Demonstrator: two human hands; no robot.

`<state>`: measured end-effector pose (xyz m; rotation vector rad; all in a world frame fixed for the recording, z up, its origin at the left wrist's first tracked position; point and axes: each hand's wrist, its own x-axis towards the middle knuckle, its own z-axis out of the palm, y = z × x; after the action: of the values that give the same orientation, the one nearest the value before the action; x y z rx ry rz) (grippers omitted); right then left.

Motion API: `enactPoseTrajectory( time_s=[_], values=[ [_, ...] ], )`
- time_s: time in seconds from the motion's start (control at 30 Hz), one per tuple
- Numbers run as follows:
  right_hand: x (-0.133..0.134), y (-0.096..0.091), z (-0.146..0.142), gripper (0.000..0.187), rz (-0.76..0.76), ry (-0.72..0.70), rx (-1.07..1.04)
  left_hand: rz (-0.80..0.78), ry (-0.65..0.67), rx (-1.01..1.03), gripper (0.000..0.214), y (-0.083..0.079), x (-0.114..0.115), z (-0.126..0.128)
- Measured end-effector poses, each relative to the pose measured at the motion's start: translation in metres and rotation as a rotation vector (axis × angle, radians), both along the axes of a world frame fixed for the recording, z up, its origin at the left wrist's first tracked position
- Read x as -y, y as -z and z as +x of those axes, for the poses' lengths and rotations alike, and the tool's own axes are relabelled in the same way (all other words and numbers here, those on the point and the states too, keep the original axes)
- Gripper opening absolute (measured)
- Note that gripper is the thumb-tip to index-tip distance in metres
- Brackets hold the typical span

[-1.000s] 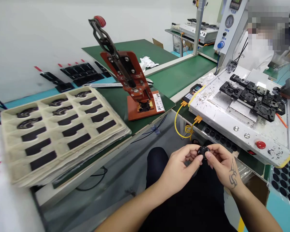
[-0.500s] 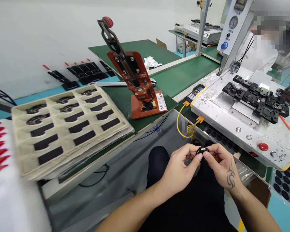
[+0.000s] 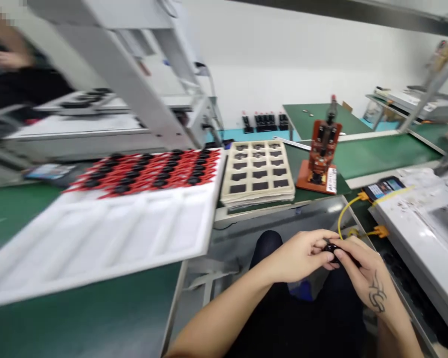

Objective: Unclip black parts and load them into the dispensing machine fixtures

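Observation:
Above my lap, a small glossy black rounded part [image 3: 331,251] is pinched between both hands. My left hand [image 3: 302,256] grips it from the left, fingers curled round and thumb pressed near its front. From the right, my right hand [image 3: 362,263] closes on the same part with thumb and fingers. The fingers cover most of the part, so its exact kind cannot be made out. Beyond my hands, a cream tray [image 3: 246,174] with black pieces in its pockets lies on the bench, and a red-brown toggle-clamp fixture [image 3: 323,154] stands beside it.
At left, a white tray [image 3: 142,223] carries rows of red-handled black parts [image 3: 164,169]. A yellow cable [image 3: 341,219] loops near my right hand, beside a white machine [image 3: 418,223]. Another person's arm [image 3: 7,40] shows at upper left.
The view has swung left and the picture is partly blurred, bringing in the white tray with the red-handled parts. Both hands keep hold of the black part, their fingers now wrapped further round it.

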<state>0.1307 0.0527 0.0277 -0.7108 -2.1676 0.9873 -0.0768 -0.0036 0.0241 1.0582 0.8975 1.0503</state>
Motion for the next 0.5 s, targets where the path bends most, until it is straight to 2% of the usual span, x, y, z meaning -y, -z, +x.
enactPoseTrajectory(
  time_s=[0.13,0.27,0.37,0.5],
  values=[
    [-0.027,-0.002,-0.04,0.028,-0.001,-0.307,0.07,0.003,-0.26,0.02,0.066,0.009,0.022,-0.016],
    [-0.038,-0.003,-0.088,0.024,0.01,-0.572,0.102,-0.014,-0.554,0.111,0.075,0.017,0.06,-0.026],
    [-0.025,0.003,-0.125,0.02,-0.04,-0.722,0.096,-0.016,-0.757,0.216,0.076,0.018,0.1,-0.029],
    [0.015,0.015,-0.162,0.02,-0.149,-0.833,0.082,-0.01,-1.1,0.266,0.062,0.016,0.158,-0.02]
  ],
)
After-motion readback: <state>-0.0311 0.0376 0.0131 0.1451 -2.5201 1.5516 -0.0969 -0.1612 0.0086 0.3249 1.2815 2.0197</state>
